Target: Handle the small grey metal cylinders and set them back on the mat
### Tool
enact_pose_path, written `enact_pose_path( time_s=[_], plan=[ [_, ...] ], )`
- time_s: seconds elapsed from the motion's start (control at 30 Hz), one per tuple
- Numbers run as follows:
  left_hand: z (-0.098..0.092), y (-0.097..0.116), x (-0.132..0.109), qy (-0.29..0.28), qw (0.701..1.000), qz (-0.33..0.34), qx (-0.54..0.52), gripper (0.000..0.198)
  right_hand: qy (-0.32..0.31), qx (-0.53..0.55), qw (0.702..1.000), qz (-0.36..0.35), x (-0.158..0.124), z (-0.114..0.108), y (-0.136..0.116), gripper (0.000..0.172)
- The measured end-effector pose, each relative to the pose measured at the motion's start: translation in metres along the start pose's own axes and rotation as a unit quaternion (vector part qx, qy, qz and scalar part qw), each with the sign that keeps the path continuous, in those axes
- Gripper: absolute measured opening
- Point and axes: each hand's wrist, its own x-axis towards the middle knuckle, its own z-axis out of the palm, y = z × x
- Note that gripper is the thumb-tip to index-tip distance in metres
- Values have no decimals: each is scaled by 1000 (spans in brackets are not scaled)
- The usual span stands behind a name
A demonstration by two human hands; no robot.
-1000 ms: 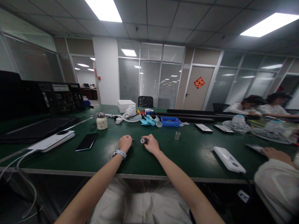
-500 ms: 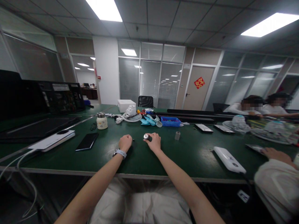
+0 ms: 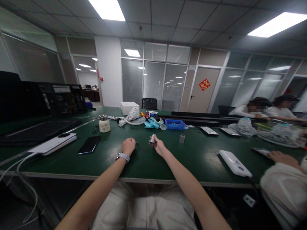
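Observation:
In the head view, my right hand [image 3: 158, 146] grips a small silvery metal cylinder [image 3: 152, 139] above the green table. The cylinder's side faces me, and the fingers behind it are partly hidden. Closed in a fist, my left hand [image 3: 129, 146] rests on the table to the left. A tiny dark piece [image 3: 137, 143] shows just right of this fist; I cannot tell whether it lies loose or sticks out of the hand. A second metal cylinder [image 3: 182, 138] stands upright on the table to the right of my right hand.
A phone [image 3: 89, 145] and a cream jar [image 3: 104, 124] lie to the left. Behind my hands are a blue bin [image 3: 175, 124], light-blue fan blades [image 3: 153, 123] and a fan grille [image 3: 135, 120]. A white device [image 3: 235, 164] and a co-worker's hand [image 3: 283, 158] are at right.
My right hand has turned the cylinder, so its side now shows in place of its round end with holes. My left hand stays where it was.

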Motion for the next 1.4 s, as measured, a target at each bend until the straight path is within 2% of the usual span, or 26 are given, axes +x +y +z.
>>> enact_pose_path(
  time_s=[0.17,0.43,0.63,1.03,1.23,1.4],
  plan=[
    [-1,1,-1,1,1000,6,2,37,-28,34,996,77,-6,-2,-8,34],
    [-1,1,-2,2,1000,11,6,37,-16,75,990,121,-8,-2,-9,36],
    [-1,0,-1,3,1000,14,4,37,22,133,978,158,-12,-1,-12,36],
    [0,-1,-1,-4,1000,5,10,38,9,143,976,162,-8,-4,-9,32],
    [-1,0,-2,-1,1000,13,17,39,-7,136,980,148,-11,-4,-11,21],
    [1,-1,-1,-2,1000,11,9,38,-5,121,982,143,-14,-1,-13,20]
  ],
)
